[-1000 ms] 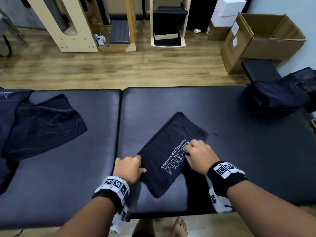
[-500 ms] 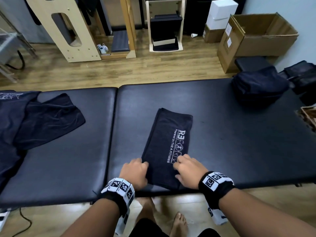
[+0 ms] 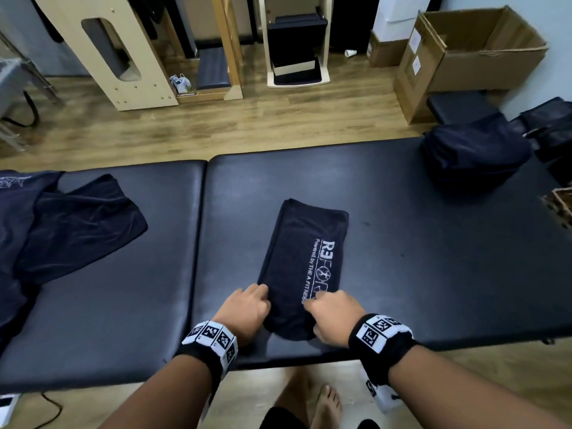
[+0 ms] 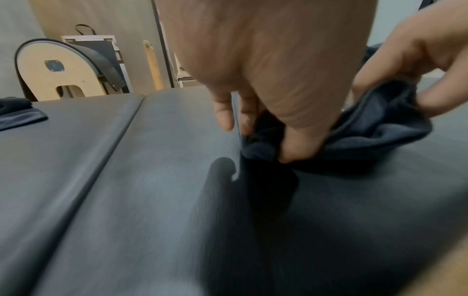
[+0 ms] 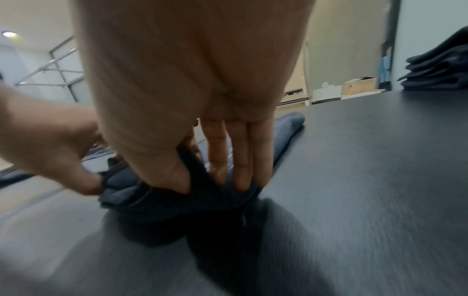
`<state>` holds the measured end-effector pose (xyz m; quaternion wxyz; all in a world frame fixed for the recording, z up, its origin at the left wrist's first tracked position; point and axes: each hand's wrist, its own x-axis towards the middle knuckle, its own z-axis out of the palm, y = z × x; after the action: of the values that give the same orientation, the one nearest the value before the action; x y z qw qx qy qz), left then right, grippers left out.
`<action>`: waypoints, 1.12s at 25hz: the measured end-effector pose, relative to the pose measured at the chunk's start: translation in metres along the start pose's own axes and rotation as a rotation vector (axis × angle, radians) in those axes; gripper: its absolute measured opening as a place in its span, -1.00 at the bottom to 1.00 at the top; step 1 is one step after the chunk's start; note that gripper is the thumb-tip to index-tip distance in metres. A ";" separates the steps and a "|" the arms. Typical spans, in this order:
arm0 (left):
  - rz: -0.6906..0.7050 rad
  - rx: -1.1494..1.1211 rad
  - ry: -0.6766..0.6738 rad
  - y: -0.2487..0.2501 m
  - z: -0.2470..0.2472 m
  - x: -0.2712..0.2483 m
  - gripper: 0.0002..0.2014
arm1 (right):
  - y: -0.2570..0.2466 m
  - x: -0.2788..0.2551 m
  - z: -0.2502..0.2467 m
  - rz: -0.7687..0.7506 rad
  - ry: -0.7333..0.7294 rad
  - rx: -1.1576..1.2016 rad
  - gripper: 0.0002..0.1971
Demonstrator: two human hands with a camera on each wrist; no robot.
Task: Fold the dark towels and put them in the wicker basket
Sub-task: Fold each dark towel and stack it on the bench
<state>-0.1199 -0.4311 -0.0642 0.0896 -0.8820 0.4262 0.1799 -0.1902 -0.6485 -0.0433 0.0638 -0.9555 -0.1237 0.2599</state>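
A dark towel (image 3: 303, 261) with white lettering lies folded into a long strip on the black padded table (image 3: 433, 274), its near end raised. My left hand (image 3: 247, 308) pinches the near left corner (image 4: 258, 148) between thumb and fingers. My right hand (image 3: 328, 314) pinches the near right corner (image 5: 177, 192), thumb below and fingers on top. A corner of the wicker basket (image 3: 560, 205) shows at the right edge. Unfolded dark towels (image 3: 71, 227) lie heaped at the table's left end.
A stack of folded dark towels (image 3: 473, 153) sits at the table's far right corner. Beyond the table are wooden floor, wooden pilates equipment (image 3: 105, 48) and an open cardboard box (image 3: 470, 57). My bare feet (image 3: 328, 404) stand below the near table edge.
The towel has turned from a diagonal to lying straight away from me and has been drawn toward the near edge. Both hands came closer together and now lift its near end.
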 end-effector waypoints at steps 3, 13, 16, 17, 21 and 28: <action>-0.065 -0.338 0.075 -0.019 -0.029 0.026 -0.78 | 0.028 0.006 -0.021 0.141 -0.021 0.311 -0.86; -0.340 -0.945 0.294 -0.073 -0.133 0.155 -0.73 | 0.125 0.051 -0.089 0.628 0.361 0.753 -0.79; -0.493 -0.828 0.211 -0.072 -0.122 0.173 -0.68 | 0.132 0.072 -0.078 0.679 0.212 0.681 -0.61; -0.518 -0.762 0.138 -0.067 -0.115 0.173 -0.64 | 0.130 0.077 -0.073 0.680 0.169 0.677 -0.60; -0.542 -0.677 -0.042 -0.059 -0.087 0.171 -0.61 | 0.120 0.094 -0.060 0.811 0.266 0.751 -0.66; -0.595 -0.926 0.092 -0.077 -0.068 0.166 -0.69 | 0.121 0.109 -0.070 0.912 0.423 0.787 -0.62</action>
<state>0.0514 -0.5241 -0.0671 -0.2795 -0.9186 0.0383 0.2766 -0.0392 -0.7393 -0.0586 0.3158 -0.8480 0.4153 0.0929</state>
